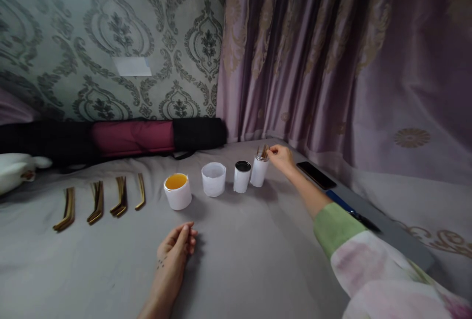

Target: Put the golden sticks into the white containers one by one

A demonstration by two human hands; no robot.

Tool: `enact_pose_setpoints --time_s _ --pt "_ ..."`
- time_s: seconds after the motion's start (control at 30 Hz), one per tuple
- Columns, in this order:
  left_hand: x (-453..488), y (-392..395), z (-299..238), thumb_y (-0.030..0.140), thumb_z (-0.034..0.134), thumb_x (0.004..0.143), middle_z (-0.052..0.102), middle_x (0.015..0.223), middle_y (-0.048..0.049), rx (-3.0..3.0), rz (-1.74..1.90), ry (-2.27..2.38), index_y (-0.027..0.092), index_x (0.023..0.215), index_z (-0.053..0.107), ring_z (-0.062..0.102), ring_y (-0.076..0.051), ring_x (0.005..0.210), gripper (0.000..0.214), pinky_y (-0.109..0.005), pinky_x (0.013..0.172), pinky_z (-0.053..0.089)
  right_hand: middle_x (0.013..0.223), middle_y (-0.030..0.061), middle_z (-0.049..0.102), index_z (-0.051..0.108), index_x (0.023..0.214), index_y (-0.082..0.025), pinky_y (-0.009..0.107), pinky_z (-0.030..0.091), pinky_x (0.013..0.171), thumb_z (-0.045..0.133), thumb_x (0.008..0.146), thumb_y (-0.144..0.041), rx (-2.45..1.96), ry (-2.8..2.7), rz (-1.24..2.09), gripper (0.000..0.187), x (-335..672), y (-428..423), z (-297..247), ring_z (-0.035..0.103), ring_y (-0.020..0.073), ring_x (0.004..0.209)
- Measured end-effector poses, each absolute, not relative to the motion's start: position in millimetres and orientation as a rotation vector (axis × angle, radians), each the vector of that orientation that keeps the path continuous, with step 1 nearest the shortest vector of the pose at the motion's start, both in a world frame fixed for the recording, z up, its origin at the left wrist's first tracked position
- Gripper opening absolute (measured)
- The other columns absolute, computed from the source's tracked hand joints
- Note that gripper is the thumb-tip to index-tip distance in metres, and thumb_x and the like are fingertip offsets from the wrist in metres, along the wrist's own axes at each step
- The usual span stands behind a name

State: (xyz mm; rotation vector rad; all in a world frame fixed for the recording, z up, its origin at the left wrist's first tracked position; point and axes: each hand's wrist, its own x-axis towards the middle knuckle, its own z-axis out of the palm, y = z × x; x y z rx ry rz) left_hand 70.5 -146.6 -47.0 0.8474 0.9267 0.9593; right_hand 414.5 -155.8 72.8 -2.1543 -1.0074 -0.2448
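My right hand (282,158) reaches to the mouth of a tall white-wrapped container (259,172), thumb and fingers pinched at the thin brown sticks (264,151) that stand up out of it. How many sticks the fingers hold is hidden. My left hand (177,243) hovers or rests low over the grey sheet, fingers curled and thumb against them, with nothing visible inside. Left of the tall container stand a white-wrapped can with a dark inside (241,180), a wide white tub (214,185) and a white-wrapped cup with an orange inside (178,198).
Several bundles of bent, gold-brown sticks (96,203) lie in a row at left. A black phone (316,175) and a blue object (341,201) are by my right forearm. A black and maroon long bag (132,138) lies along the wall; a white plush (16,171) sits far left.
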Motion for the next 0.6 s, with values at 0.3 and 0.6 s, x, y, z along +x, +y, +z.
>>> enact_pose_setpoints --time_s 0.3,0.6 --pt "70.7 -146.6 -46.4 0.041 0.067 0.061 0.06 0.069 -0.0026 0.861 0.962 0.937 0.014 0.086 0.062 0.049 -0.009 0.055 0.038 -0.019 0.047 0.038 0.079 0.0051 0.067 0.065 0.076 -0.018 0.028 0.043 0.068 0.052 0.07 -0.029 -2.132 -1.006 -0.247 0.018 412.5 -159.3 73.4 0.059 0.0162 0.072" --pt "70.2 -147.5 -44.4 0.04 0.067 0.061 0.06 0.07 -0.0034 0.847 0.957 0.934 0.013 0.088 0.061 0.049 -0.008 0.055 0.038 -0.018 0.047 0.038 0.079 0.005 0.067 0.065 0.076 -0.017 0.029 0.043 0.07 0.052 0.07 -0.028 -2.099 -1.002 -0.271 0.019 415.5 -161.2 72.3 0.059 0.0174 0.074"
